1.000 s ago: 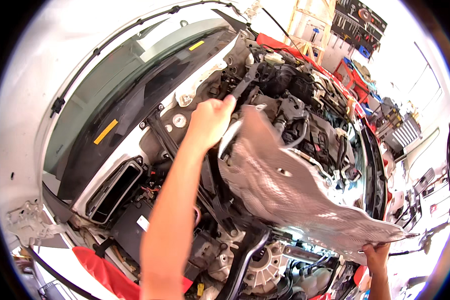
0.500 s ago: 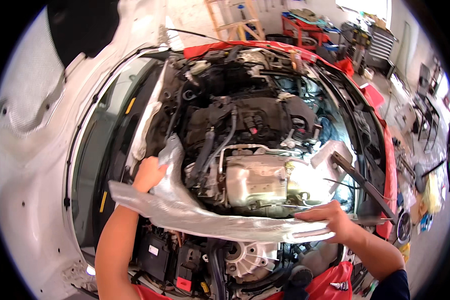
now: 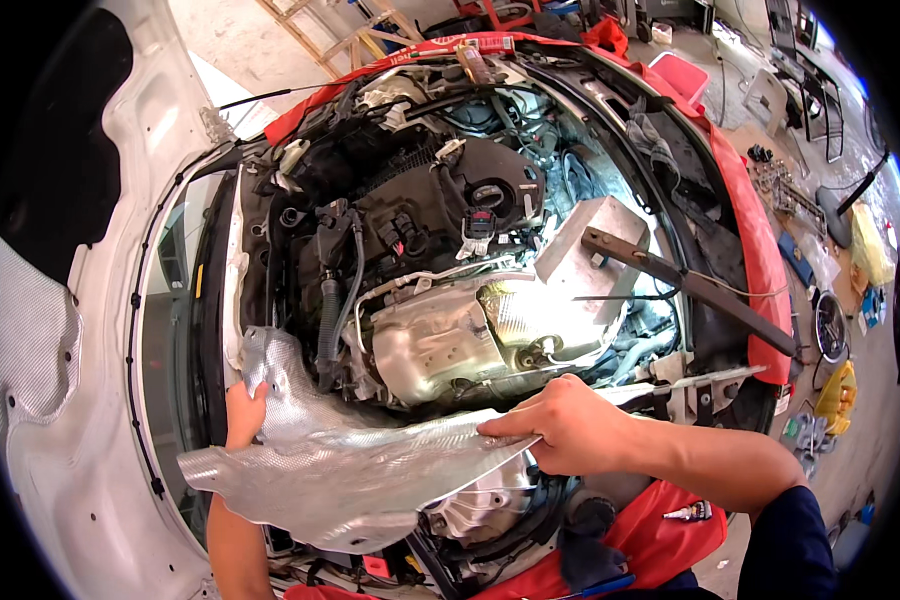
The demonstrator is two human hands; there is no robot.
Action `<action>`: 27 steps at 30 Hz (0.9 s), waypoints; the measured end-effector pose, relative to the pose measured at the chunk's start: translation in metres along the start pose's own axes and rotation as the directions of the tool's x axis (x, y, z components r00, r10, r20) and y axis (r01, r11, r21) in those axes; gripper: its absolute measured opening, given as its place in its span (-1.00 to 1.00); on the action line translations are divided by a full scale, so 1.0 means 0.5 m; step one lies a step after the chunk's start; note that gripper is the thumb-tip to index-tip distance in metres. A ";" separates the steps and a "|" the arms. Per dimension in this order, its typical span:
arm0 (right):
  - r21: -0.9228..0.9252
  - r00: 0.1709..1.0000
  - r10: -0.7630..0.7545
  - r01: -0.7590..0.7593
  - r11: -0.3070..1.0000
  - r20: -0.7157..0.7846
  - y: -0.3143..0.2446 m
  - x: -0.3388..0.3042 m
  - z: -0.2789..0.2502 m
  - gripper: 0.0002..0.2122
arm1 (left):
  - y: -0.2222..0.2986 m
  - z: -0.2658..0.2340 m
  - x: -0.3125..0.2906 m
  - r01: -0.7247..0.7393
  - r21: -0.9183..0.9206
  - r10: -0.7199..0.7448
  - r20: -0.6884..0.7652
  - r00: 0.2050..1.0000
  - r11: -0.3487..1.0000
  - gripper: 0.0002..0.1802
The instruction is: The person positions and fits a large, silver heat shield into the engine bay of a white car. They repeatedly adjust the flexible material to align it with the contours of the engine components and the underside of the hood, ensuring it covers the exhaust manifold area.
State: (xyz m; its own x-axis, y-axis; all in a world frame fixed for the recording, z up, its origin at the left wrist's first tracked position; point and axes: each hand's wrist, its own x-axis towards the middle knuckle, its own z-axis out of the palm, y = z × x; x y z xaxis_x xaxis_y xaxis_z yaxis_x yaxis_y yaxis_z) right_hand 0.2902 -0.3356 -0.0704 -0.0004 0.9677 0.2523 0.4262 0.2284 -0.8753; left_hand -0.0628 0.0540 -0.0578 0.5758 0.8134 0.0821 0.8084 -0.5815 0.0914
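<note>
Shield (image 3: 340, 480) now lower and flatter than half a second ago, clear of the engine (image 3: 440, 340), over the bay's near edge. Left hand (image 3: 242, 415) and right hand (image 3: 570, 430) both pinch its edges; removal looks nearly done.

heat shield (image 3: 350, 470) spans near edge of engine bay (image 3: 450, 250), left hand (image 3: 242, 415) at its left end, right hand (image 3: 570, 425) at right end; engine (image 3: 460, 340) behind shield; bar (image 3: 690, 285) right of engine.
</note>
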 end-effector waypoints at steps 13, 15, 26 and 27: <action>-0.011 0.986 -0.097 0.100 0.995 0.138 0.021 0.092 -0.036 -0.86 | -0.044 -0.007 -0.033 0.029 -0.009 -0.030 -0.086 0.996 1.000 -0.66; 0.001 0.971 -0.232 0.232 0.973 0.058 -0.019 0.112 -0.067 -0.92 | -0.081 -0.034 -0.046 0.056 0.009 -0.055 -0.132 0.990 0.998 -0.68; -0.004 0.906 -0.053 0.060 0.998 0.419 -0.050 0.079 -0.097 -0.58 | -0.011 -0.063 -0.029 0.147 -0.104 -0.143 0.047 0.989 0.984 -0.60; 0.045 0.884 -0.131 0.124 0.991 0.449 -0.038 0.078 -0.112 -0.65 | -0.018 -0.066 -0.027 0.145 -0.096 -0.140 0.054 0.989 0.985 -0.60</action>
State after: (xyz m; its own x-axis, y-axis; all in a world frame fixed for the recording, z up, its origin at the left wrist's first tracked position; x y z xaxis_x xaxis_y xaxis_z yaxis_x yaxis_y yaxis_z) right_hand 0.3328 -0.3080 -0.0207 -0.4627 0.8734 0.1520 0.3815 0.3509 -0.8552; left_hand -0.0820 0.0480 -0.0270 0.4627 0.8864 0.0149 0.8678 -0.4563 0.1967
